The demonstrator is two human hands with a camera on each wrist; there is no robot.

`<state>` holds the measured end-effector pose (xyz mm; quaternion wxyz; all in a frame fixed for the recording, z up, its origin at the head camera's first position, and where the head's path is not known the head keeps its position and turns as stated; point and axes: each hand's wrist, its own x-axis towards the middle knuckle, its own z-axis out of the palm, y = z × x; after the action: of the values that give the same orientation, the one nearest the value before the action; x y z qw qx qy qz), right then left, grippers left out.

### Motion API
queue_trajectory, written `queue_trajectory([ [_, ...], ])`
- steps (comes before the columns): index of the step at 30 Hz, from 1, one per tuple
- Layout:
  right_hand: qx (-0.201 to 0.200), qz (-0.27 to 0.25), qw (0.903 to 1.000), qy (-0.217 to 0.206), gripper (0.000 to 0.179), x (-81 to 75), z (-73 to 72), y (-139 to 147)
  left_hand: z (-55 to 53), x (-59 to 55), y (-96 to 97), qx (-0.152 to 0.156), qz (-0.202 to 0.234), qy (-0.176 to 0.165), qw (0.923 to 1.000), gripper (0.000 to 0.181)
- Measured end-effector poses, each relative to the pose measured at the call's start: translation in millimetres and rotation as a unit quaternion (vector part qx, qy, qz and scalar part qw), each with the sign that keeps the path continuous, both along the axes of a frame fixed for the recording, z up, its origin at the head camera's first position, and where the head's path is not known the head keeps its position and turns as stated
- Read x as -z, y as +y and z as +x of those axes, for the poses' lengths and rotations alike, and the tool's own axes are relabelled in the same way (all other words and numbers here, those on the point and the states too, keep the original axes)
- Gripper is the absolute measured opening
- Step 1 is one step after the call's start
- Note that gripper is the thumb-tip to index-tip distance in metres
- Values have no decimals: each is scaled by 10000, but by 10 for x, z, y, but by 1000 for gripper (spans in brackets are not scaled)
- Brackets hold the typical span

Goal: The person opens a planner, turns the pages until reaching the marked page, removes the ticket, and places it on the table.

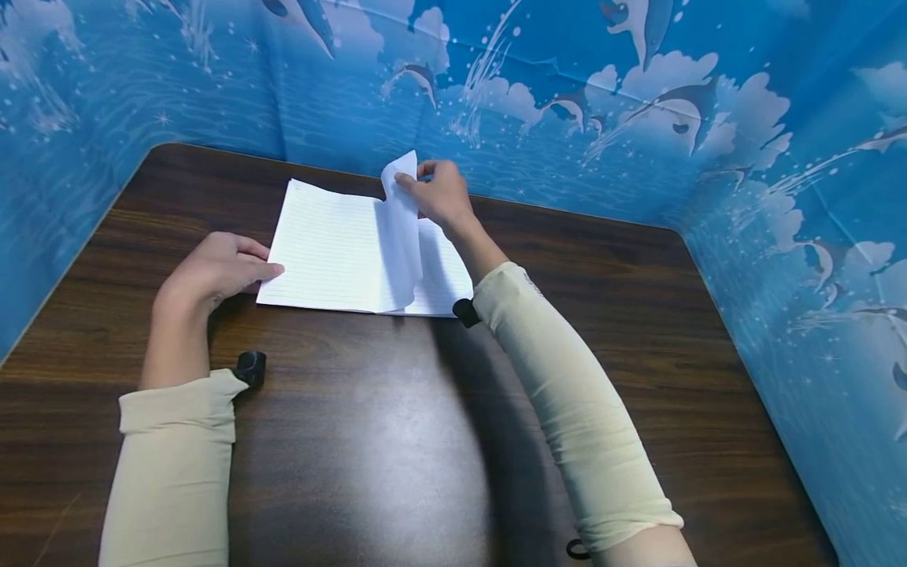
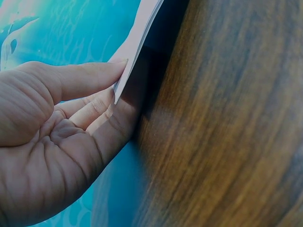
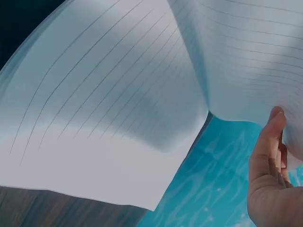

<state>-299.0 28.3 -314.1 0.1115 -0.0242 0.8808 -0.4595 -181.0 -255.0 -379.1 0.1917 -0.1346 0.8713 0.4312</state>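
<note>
An open lined notebook (image 1: 333, 248) lies on the dark wooden table (image 1: 397, 441) near its far edge. My right hand (image 1: 441, 193) pinches the top corner of one page (image 1: 400, 236) and holds it lifted upright above the spine. The right wrist view shows the curved lined page (image 3: 246, 56) and my thumb (image 3: 267, 142) against it. My left hand (image 1: 216, 268) lies on the table with straight fingers touching the notebook's left edge. In the left wrist view the fingertips (image 2: 102, 75) press the edge of the notebook (image 2: 137, 42).
Blue walls printed with dolphins (image 1: 638, 102) enclose the table at the left, back and right. The table's rounded far corners meet these walls. A wide stretch of bare wood (image 1: 368, 472) lies between the notebook and me.
</note>
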Motion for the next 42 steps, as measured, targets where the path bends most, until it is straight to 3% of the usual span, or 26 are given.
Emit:
queue_trajectory([
  [6, -68, -550, 9981, -268, 24, 18, 39, -147, -20, -13, -3, -26, -53, -8, 10000, 58],
  [12, -170, -1581, 9846, -720, 24, 96, 92, -316, -43, -26, -17, 71, -57, -41, 10000, 59],
  [16, -368, -1564, 9826, -930, 30, 146, 129, -417, -53, -24, -19, 74, -94, -67, 9999, 59],
  [22, -934, -848, 9874, -961, 32, 215, 185, -524, -63, -15, -13, 69, -83, -85, 9999, 58],
  [28, -1649, 316, 9850, -397, 42, 283, 214, -586, -69, 2, -24, 120, 24, 28, 9999, 52],
  [34, -2394, 1504, 9592, -54, 47, 350, 224, -604, -79, 10, -5, 92, 54, 133, 9999, 44],
  [42, -3361, 2409, 9105, 36, 50, 397, 238, -614, -74, 11, 8, -102, 271, 189, 9994, 52],
])
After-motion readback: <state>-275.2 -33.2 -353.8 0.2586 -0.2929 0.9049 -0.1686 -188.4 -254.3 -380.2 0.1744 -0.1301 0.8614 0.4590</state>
